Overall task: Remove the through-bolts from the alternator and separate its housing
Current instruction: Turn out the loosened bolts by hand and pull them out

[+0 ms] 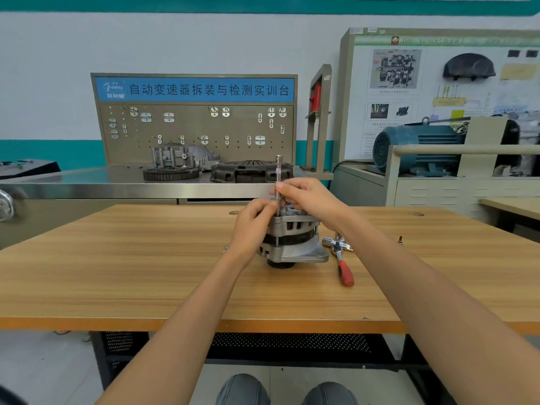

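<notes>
At a workshop training bench, a person's right hand point(306, 197) pinches the clear-handled shaft of a slim screwdriver point(278, 182) held upright, its tip set down into the top rim of the alternator point(292, 238), while the left hand point(252, 220) curls against the near upper edge of the housing, gripping it to keep it from turning. The alternator stands pulley-down near the middle of the wooden table point(146, 273), its two cast halves closed over the dark stator band between them. The work appears to be at the bolt-removal stage: the tool looks seated on one of the through-bolts at the rim, though the bolt head itself is hidden behind the fingers, and how many bolts are already out cannot be told. Judging from the closed seam, the housing has yet to be parted. The next move likely calls for steady downward pressure with the tool kept in line with the bolt, so the tip does not slip out of the head, and a firm brace from the left hand. Just right of the alternator lie a red-handled ratchet point(343, 267) and a chrome socket piece point(330, 241); behind stand a steel bench with clutch parts point(251, 171) and a pegboard point(195, 127)
</notes>
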